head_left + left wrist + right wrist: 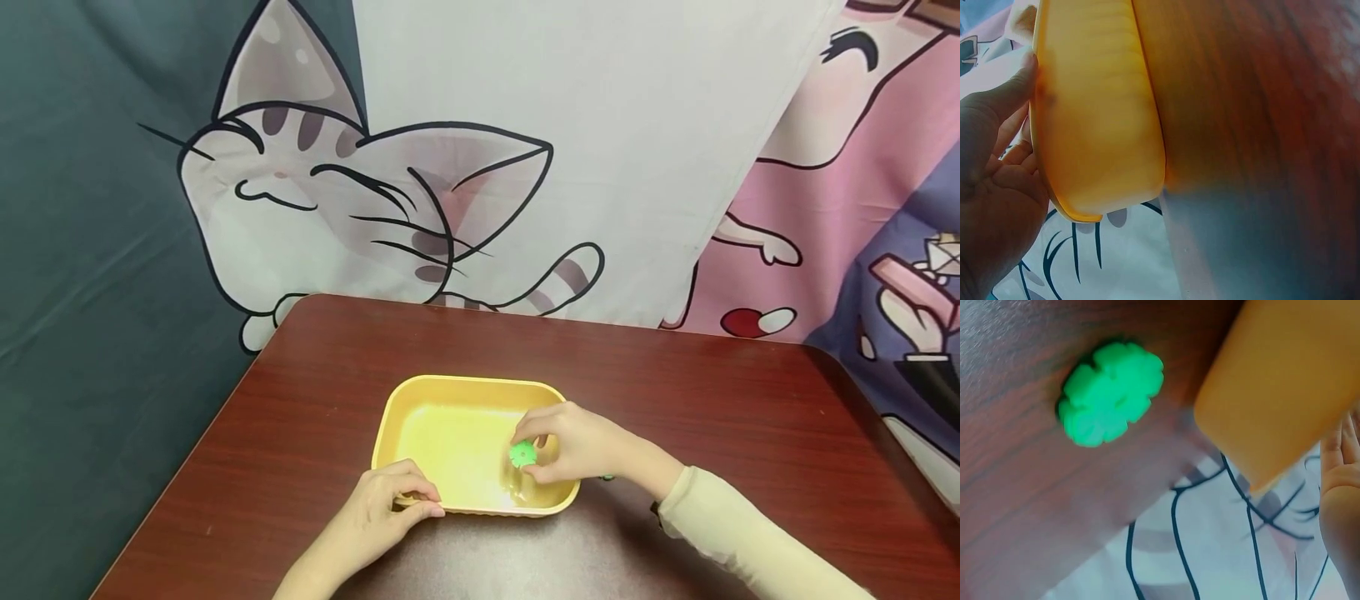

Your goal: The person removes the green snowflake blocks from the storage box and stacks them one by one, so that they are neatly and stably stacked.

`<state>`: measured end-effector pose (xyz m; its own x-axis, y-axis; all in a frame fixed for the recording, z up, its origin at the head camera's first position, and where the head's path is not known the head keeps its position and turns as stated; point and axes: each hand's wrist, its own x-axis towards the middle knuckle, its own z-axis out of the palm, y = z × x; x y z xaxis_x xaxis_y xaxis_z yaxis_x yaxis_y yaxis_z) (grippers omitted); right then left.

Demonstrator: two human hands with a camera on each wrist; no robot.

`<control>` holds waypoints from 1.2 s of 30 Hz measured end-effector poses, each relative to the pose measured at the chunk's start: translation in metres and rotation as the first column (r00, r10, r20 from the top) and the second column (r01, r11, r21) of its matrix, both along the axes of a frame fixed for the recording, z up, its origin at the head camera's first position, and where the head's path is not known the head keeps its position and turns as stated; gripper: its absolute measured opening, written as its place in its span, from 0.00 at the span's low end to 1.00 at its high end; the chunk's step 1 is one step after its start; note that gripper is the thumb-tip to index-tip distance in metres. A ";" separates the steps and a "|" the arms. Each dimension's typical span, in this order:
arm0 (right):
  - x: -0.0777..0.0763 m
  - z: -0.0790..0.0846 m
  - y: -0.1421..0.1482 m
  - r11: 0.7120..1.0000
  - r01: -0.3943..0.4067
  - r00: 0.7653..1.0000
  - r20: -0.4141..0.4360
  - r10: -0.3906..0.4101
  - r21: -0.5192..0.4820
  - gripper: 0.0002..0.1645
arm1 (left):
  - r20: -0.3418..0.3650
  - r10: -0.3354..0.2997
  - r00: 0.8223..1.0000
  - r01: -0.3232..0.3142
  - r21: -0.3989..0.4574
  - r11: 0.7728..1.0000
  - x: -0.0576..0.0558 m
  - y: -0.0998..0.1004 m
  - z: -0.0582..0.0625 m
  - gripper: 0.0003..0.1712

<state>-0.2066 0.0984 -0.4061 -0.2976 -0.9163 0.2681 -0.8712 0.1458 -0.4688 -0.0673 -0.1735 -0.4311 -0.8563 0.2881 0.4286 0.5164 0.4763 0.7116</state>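
A yellow plastic bin (450, 507) stands on the table. My left hand (390, 500) grips its near left rim, thumb outside; in the left wrist view the hand (1004, 162) is beside the bin's outer wall (1097, 106). Over the bin's right part, my right hand (566, 442) pinches a green flower-shaped piece (522, 454) between thumb and fingers. A second green notched piece (1110, 394) lies on the table to the right of the bin, mostly hidden beneath the right wrist in the head view. The right wrist view cuts off most of the right hand (1341, 500).
The dark red wooden table (712, 400) extends around the bin on all sides. Behind it hangs a cloth backdrop (637, 125) with cartoon cats and figures, reaching the table's back edge.
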 end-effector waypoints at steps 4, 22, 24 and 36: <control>0.001 0.010 0.013 0.997 0.075 0.997 -0.023 -0.075 -0.018 0.12 | 0.019 0.008 1.000 -0.008 0.000 1.000 0.002 0.000 0.000 0.05; -0.003 0.008 0.090 0.952 0.306 0.924 -0.233 -0.303 -0.026 0.18 | 0.006 0.028 1.000 -0.028 -0.001 1.000 0.003 -0.005 0.001 0.05; -0.004 0.005 0.094 0.951 0.310 0.910 -0.285 -0.300 -0.010 0.17 | -0.011 0.026 1.000 -0.026 -0.003 1.000 0.003 -0.005 0.001 0.05; 0.000 -0.022 0.104 0.940 0.314 0.904 -0.344 -0.253 0.135 0.16 | 0.016 0.005 1.000 -0.005 -0.009 1.000 0.001 -0.001 0.001 0.05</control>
